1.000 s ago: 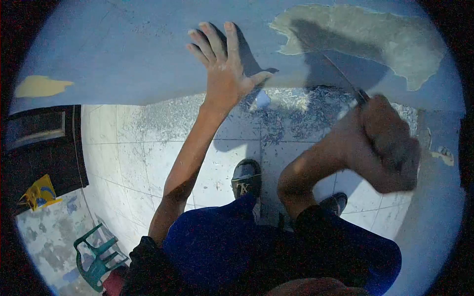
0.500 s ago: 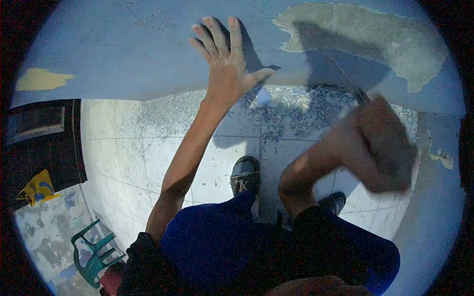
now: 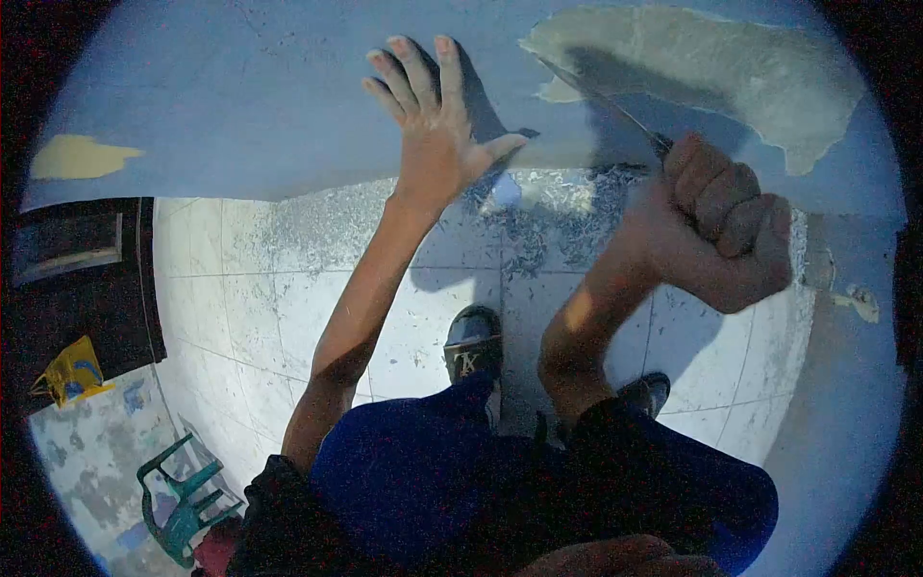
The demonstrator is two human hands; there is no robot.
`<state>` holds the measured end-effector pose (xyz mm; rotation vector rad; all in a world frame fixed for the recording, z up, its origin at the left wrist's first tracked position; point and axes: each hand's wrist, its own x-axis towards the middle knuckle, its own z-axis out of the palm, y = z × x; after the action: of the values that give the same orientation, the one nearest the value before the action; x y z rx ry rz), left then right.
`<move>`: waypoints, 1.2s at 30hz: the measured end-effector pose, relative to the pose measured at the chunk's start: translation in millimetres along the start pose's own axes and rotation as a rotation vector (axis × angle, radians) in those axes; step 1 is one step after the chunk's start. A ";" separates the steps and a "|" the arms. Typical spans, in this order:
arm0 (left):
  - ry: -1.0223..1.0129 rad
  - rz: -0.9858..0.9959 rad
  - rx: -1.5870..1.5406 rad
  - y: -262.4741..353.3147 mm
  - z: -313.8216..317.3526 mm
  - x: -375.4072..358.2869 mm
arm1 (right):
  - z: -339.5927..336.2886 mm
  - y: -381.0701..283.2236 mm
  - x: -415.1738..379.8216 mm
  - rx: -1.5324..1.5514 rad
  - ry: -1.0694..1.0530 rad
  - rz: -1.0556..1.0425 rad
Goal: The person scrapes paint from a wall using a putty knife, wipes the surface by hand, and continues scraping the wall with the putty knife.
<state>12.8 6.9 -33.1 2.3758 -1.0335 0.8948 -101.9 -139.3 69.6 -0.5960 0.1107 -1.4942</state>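
Note:
My left hand [image 3: 436, 135] lies with spread fingers flat against the blue painted wall [image 3: 240, 106], its fingers dusty. My right hand [image 3: 726, 216] is a fist around a thin-bladed scraping tool [image 3: 620, 108], whose handle is mostly hidden in the fingers. The blade points up and left, its tip at the left end of a bare grey patch [image 3: 711, 67] where the paint is gone. Shadows of hand and tool fall on the wall.
Paint flakes [image 3: 558, 226] litter the white tiled floor [image 3: 317, 308] along the wall. My shoes [image 3: 473, 341] stand below. At the left are a dark door [image 3: 87, 317], a yellow bag [image 3: 75, 373] and a green plastic chair [image 3: 183, 500]. Another wall [image 3: 846, 385] is at the right.
My right hand has moved up and slightly left, bringing the blade onto the bare patch's left edge; it was blurred before. My left hand stays almost in place on the wall.

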 end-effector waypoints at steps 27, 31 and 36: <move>0.011 0.015 0.002 -3.8 3.2 -1.7 | -26.9 5.2 22.4 0.364 -0.390 0.036; -0.034 0.008 0.034 -3.1 -0.7 -6.6 | -30.4 1.2 19.5 0.129 -0.539 0.027; -0.079 0.013 0.098 -4.1 -1.6 -3.6 | -40.9 1.8 20.4 -0.370 -0.398 -0.446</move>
<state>13.4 12.3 -34.9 2.5065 -1.0582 0.8824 -115.6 -171.2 39.8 -1.2700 -0.0620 -1.7632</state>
